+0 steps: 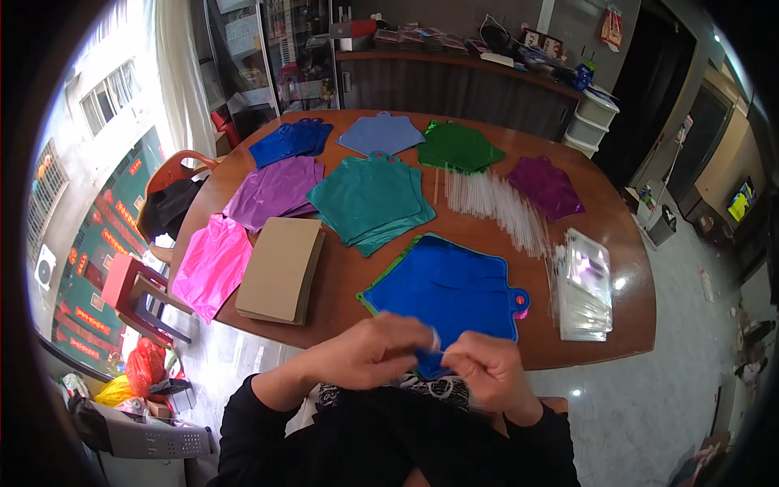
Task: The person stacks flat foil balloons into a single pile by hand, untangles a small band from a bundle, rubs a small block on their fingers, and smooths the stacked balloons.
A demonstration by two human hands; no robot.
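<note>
My left hand (373, 349) is over the near table edge with its fingers curled closed. Its fingertips are blurred around a small whitish thing I cannot make out. Close beside it, my right hand (487, 365) pinches thumb and fingers together; what they hold is too small to name. Just beyond both hands lies a blue shiny flat foil piece (454, 276) with a looped tab at its right corner and a green edge under its left side. Its near part passes behind my fingers. A thin white string (442, 391) shows below my hands, near my lap.
Around the table (341, 321) lie teal foil pieces (369, 199), pink ones (215, 264) and several other coloured stacks. A brown cardboard stack (280, 268) is at left. Clear thin sticks (495, 207) and clear plastic packets (586, 284) are at right.
</note>
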